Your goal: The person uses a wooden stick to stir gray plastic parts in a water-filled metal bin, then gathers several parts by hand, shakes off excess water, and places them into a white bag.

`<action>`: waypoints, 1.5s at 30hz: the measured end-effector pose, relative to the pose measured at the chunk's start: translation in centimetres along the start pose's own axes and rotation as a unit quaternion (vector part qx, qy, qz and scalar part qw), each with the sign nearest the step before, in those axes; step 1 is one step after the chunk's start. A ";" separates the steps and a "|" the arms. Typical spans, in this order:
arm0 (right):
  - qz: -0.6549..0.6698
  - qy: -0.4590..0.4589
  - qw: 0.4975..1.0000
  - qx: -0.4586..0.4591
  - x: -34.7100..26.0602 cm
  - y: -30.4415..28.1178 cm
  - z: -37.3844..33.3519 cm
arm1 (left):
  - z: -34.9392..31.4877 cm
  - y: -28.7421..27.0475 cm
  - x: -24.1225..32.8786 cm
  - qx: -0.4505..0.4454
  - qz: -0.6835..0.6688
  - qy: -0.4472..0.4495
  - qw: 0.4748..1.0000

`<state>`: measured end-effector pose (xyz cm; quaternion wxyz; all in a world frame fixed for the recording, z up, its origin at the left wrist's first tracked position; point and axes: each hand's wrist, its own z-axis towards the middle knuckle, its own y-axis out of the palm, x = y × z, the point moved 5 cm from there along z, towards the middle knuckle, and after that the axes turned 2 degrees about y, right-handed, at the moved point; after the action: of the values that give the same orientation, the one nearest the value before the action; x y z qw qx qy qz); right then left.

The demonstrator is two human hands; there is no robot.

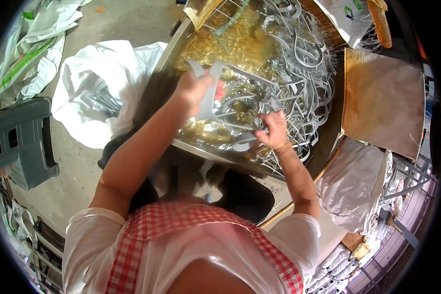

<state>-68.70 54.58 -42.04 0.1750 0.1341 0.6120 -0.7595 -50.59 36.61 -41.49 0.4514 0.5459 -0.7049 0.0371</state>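
Currently: grey plastic frame [215, 98] upright, left-hand-held [193, 88].

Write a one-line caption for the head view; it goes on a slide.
Both hands, left hand and right hand, hold grey plastic frame pieces above a round table heaped with more.

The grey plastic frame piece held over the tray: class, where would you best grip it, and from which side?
Probably grip the grey plastic frame piece at its two outer bars, one from each side, as the left hand and right hand do: it is wide, thin and open.
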 end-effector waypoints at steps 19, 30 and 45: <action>0.170 0.402 0.836 0.331 2.3 -1.5 0.2 | -0.4 1.5 -2.7 -0.087 -0.118 -0.103 0.984; -0.164 0.371 0.914 -0.024 4.6 7.2 -1.7 | -1.3 1.6 -1.3 -0.042 -0.123 -0.073 0.989; 0.482 0.463 0.652 0.359 2.4 0.8 0.6 | -2.8 4.5 -1.8 -0.094 0.228 0.164 0.955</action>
<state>-70.51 53.57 -43.67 0.1488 0.7964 0.1429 -0.5684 -52.53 41.24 -39.10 0.5896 0.3124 -0.7270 0.1619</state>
